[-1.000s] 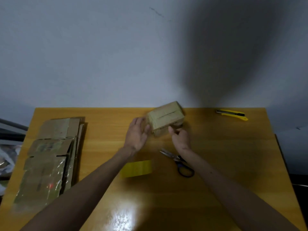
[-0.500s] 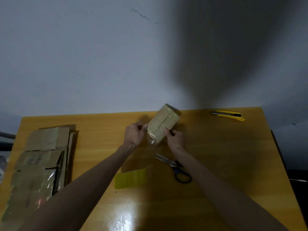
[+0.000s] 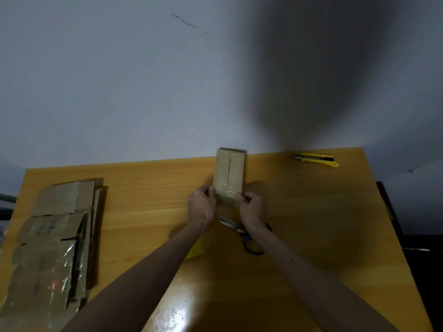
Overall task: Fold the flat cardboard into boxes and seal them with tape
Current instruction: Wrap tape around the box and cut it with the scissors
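The folded box [image 3: 229, 174] was held above the worktop [image 3: 311, 212] w/ left hand [image 3: 201, 206] & right hand [image 3: 253, 208] each pinched on its near taped end; tape there prob. should be pressed flat, w/o creases, around the edge.

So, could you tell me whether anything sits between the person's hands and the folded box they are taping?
Nothing visible does. The left hand and right hand already grip the near end of the box, one on each side. The scissors lie on the table under the right wrist, nearer the person than the box.
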